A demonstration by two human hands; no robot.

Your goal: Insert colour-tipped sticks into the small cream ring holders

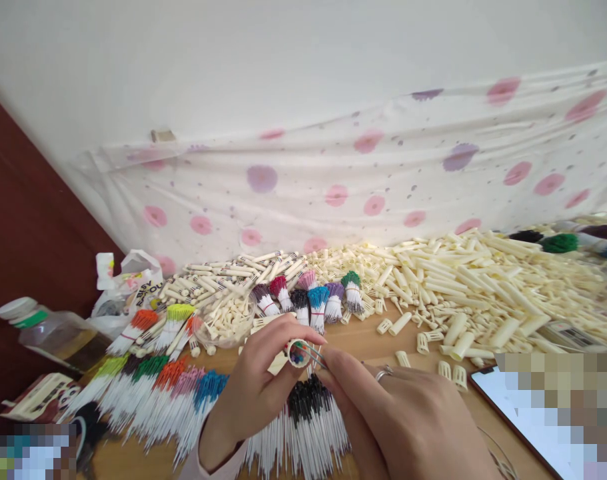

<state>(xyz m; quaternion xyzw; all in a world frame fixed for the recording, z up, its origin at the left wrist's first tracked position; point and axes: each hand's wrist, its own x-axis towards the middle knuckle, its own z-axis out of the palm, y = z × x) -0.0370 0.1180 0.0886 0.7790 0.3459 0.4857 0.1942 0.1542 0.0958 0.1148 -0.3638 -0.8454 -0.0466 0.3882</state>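
Observation:
My left hand [267, 373] is closed round a cream plastic tube [299, 353], its open end facing me, with several coloured tips visible inside. In my right hand [393, 413], pinched between thumb and fingers, are thin pen refills [316, 357] that reach into the mouth of the tube. Below the hands lie black-tipped refills [310, 403] in a spread row. Left of them are blue-tipped [210, 388], pink-tipped [187, 380] and orange-tipped refills [169, 373]. Behind the hands stand banded bundles, among them a blue one [318, 308] and a green one [352, 292].
Cream tubes and parts [443, 287] are heaped along the wall. Small slotted caps [444, 370] lie at right, near a phone [523, 427]. At left are a bottle [53, 333], a plastic bag [133, 283] and a snack packet [38, 397]. A spotted sheet [303, 193] covers the lower wall.

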